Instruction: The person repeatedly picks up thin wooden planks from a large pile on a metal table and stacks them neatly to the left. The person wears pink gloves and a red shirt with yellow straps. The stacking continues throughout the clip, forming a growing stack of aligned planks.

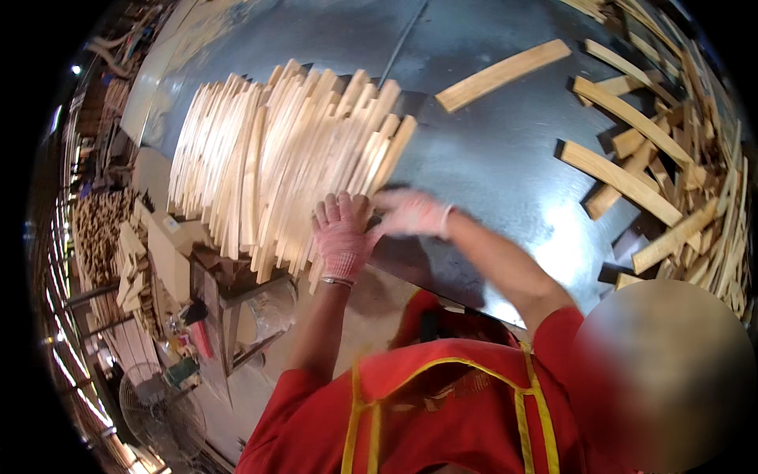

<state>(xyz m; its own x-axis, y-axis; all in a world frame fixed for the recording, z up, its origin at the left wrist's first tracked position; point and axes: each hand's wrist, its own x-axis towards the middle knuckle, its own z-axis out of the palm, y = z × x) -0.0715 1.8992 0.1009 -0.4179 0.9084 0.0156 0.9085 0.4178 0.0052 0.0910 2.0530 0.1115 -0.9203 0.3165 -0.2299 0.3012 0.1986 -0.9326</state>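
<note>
The metal table (482, 166) stretched far and right, with the row of wooden strips (272, 158) on its left, their near ends apparently overhanging the near edge. On the right lay a jumbled pile of curved wood (687, 213). My left hand (344, 233) lay on the row's near right end, fingers slightly spread; my right hand (414, 213) was beside it, its grip too blurred to tell. Uneven pressure there could have tipped strips off.

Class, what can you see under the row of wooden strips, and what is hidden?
The shiny table shows beside the wooden strips and past their far ends, so they appear to lie on it. Whatever is directly beneath them is covered.
</note>
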